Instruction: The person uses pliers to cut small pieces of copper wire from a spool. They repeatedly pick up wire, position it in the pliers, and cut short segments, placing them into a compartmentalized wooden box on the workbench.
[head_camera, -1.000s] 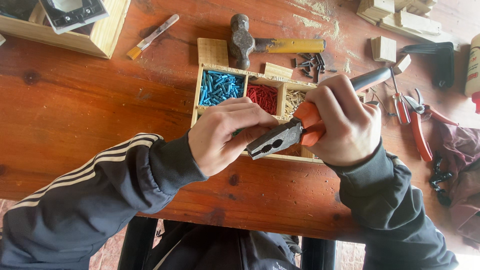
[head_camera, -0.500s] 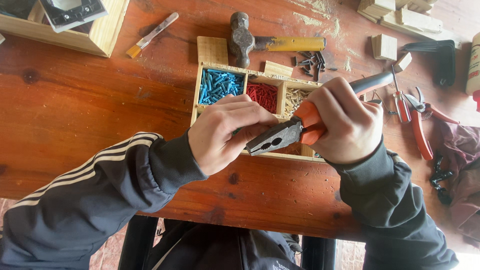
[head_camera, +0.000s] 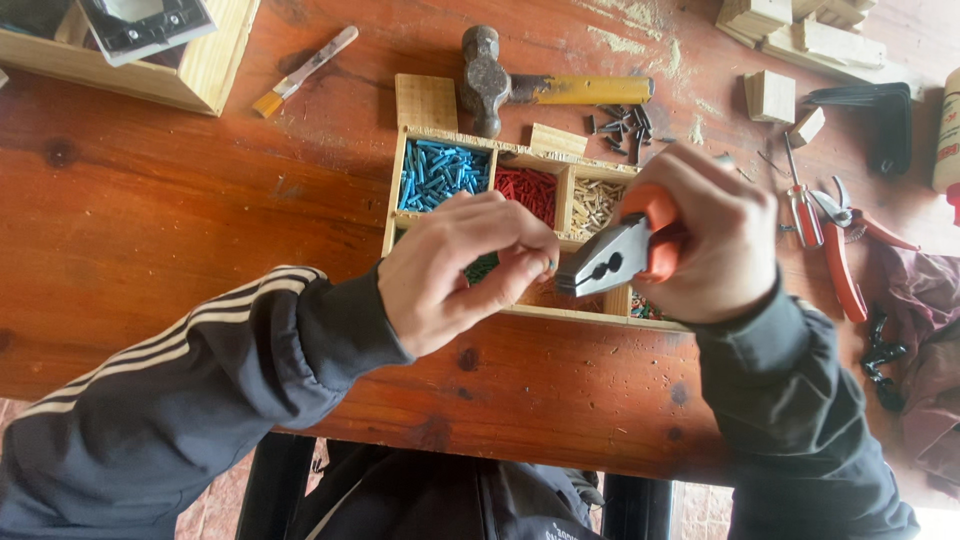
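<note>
The wooden surface carries a divided tray straight ahead of the person. Its far compartments hold blue plugs, red plugs and pale ones; the near compartments are mostly hidden under the hands. A hammer lies just beyond the tray, and dark screws are scattered beside its handle. Red-handled cutters and a small screwdriver lie to the right of the tray.

Both hands hover above the tray's near edge. The right hand is clenched around the orange grip of the pliers, whose grey nose points left, with the jaws looking closed or nearly so. The left hand has its fingers pinched together, just beside the nose of the pliers but apart from it. Whatever they pinch is too small to make out, so it cannot be told whether a plug sits between them.

Judging by this, the step in hand is bringing tool and fingertips together over the tray. The next move seems to call for the jaws to part a little. The nose should then line up with the pinch, and the left hand must stay steady and close, so that any slip drops into the tray rather than onto the surface.
</note>
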